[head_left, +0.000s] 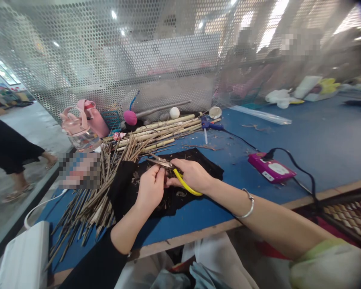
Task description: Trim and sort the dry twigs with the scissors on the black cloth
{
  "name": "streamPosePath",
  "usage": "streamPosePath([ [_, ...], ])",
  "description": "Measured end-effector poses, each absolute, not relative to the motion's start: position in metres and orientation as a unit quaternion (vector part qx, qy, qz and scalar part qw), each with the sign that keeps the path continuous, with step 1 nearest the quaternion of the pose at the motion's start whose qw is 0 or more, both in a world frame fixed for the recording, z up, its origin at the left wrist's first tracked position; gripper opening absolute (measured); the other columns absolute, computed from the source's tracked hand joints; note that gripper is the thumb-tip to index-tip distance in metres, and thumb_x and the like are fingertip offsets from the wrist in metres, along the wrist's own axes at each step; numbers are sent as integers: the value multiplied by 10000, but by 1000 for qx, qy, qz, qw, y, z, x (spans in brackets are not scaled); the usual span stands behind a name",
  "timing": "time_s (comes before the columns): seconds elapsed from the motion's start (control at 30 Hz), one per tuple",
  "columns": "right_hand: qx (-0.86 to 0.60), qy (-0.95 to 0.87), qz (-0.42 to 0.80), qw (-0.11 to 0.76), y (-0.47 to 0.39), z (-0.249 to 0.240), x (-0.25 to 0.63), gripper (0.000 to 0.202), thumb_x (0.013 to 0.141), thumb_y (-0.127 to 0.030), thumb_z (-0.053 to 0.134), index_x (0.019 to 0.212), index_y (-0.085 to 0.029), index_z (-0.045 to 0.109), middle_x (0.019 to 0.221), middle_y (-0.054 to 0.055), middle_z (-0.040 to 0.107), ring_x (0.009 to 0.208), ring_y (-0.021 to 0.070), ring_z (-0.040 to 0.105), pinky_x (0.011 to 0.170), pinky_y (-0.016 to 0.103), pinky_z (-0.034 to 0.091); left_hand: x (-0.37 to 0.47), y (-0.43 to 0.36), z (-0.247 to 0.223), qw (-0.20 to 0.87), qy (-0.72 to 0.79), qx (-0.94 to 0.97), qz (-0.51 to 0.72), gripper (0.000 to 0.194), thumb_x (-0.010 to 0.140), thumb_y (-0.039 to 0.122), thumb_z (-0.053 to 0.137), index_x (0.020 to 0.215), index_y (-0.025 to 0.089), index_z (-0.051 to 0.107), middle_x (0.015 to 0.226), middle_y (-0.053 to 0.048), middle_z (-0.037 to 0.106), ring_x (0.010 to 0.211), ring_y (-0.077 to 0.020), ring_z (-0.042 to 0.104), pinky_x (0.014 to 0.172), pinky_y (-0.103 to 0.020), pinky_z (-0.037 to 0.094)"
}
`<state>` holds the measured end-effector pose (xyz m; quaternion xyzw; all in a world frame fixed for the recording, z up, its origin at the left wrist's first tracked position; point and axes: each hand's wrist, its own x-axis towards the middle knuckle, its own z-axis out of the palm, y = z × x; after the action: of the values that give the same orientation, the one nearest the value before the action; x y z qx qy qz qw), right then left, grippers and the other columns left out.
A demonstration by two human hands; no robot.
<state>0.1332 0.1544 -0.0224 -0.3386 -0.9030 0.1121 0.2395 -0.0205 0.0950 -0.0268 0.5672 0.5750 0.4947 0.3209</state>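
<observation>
In the head view my right hand (pixel 193 175) is closed around a pair of scissors (pixel 185 184) with yellow handles. The metal blades point up and left, above my left hand. My left hand (pixel 151 188) is closed, thumb and fingers pinched together just below the blades. What it pinches is too small to make out. Both hands are over a black cloth (pixel 210 164) strewn with brown plant scraps. Left of the cloth lies a large pile of thin dry twigs (pixel 88 208).
Thicker bamboo sticks (pixel 168 127) lie behind the cloth, near a blue glue gun (pixel 212 125). A pink power strip (pixel 270 167) with cables is at right. Pink-lidded bottles (pixel 82 126) stand back left, a white box (pixel 24 257) front left. A person walks past at far left.
</observation>
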Motion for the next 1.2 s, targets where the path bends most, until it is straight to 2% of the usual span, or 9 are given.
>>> streamPosePath([
  [0.07,-343,-898,115,249,154,-23,133,494,758,-631,526,927,-167,540,822,85,639,724,194,604,608,253,408,-19,96,-29,349,552,547,524,309,842,326,497,1096,177,591,850,-45,674,739,-161,628,671,-259,511],
  [0.13,-343,-895,126,255,154,-22,132,473,763,-615,536,916,-167,542,813,80,642,704,180,603,598,240,403,-18,98,-29,388,526,513,556,304,814,314,544,1082,173,575,936,-62,680,799,-169,644,726,-279,519],
  [0.3,-357,-892,145,235,152,-20,132,457,749,-610,557,894,-176,548,783,59,642,661,169,602,574,237,399,-20,100,-25,461,510,434,582,260,779,352,583,932,145,620,891,-82,698,761,-181,666,650,-287,544],
  [0.37,-355,-895,132,236,153,-20,133,521,709,-642,576,944,-178,541,854,71,640,736,194,612,617,261,423,-20,100,-23,461,524,425,576,270,784,361,572,918,139,645,876,-82,701,752,-176,667,637,-275,543],
  [0.5,-332,-902,97,258,155,-23,132,713,624,-719,583,1055,-156,506,997,121,592,931,259,562,769,347,448,-20,99,-24,448,543,439,559,261,798,338,553,925,149,680,872,-80,707,737,-188,670,623,-285,544],
  [0.73,-310,-910,64,267,158,-26,129,833,620,-752,545,1131,-97,485,967,155,555,878,276,521,798,411,430,-19,98,-29,323,559,569,510,291,853,337,492,914,166,719,907,-84,714,845,-217,661,822,-333,498],
  [1.07,-305,-900,96,296,156,-26,130,672,659,-731,527,993,-149,514,857,106,598,792,237,561,679,322,442,-15,90,-19,277,568,589,504,290,868,317,471,837,167,718,802,-53,717,729,-174,664,663,-240,498],
  [1.2,-316,-897,107,290,155,-27,130,558,730,-680,506,937,-163,523,827,86,622,742,205,582,618,271,419,-15,90,-20,254,570,593,508,287,874,332,462,869,176,703,756,-41,707,692,-163,651,635,-234,486],
])
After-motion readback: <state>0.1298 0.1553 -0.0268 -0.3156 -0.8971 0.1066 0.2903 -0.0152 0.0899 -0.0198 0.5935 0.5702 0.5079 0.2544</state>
